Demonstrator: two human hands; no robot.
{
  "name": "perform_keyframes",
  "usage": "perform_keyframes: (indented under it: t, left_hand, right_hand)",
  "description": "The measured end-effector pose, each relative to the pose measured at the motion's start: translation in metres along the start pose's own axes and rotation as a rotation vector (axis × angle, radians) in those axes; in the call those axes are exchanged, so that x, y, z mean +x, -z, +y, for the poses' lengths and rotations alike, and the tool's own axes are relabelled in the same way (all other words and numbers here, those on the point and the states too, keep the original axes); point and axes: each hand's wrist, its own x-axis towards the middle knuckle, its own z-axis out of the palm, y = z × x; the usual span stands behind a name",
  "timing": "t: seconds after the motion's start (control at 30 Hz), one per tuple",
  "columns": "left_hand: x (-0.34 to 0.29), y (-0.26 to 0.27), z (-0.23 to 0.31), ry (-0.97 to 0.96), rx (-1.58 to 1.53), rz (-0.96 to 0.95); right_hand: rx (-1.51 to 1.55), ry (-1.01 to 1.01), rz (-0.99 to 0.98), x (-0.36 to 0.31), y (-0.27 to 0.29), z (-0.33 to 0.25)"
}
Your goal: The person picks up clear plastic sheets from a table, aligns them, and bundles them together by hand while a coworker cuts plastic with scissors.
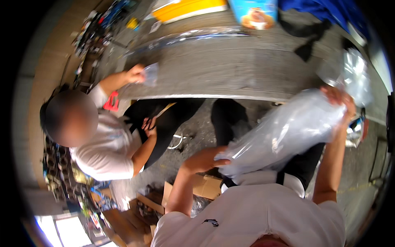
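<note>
A large clear plastic bag [284, 129] stretches slantwise across my lap, from lower left to upper right. My left hand [207, 159] is closed on its near left end, thumb along the edge. At the far right end, by the table's edge, my right hand [339, 100] grips the bag, slightly blurred. Just beyond that hand, a crumpled bundle of clear plastic [356, 78] lies at the table's right end; whether it joins the bag I cannot tell.
A co-worker in a white shirt [105, 144] sits at my left, holding a small clear bag [150, 75] over the grey table [197, 74]. A yellow bin [189, 10], a blue package [255, 14] and blue cloth [329, 10] are at the back. Cardboard boxes [205, 186] stand beside me.
</note>
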Motion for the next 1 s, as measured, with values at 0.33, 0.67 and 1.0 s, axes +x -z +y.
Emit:
perform_keyframes:
  t: [0.33,0.67,1.0]
  left_hand:
    - [-0.003,0.182,-0.041,-0.154,0.801,1.631]
    - [0.076,0.202,0.013,-0.495,0.753,1.345]
    - [0.108,0.139,0.09,-0.606,0.908,1.128]
  right_hand:
    - [0.037,-0.037,-0.084,0.003,-0.01,0.007]
    - [-0.073,-0.036,-0.011,0.004,-0.026,0.004]
    - [-0.216,0.008,0.013,0.004,-0.035,0.004]
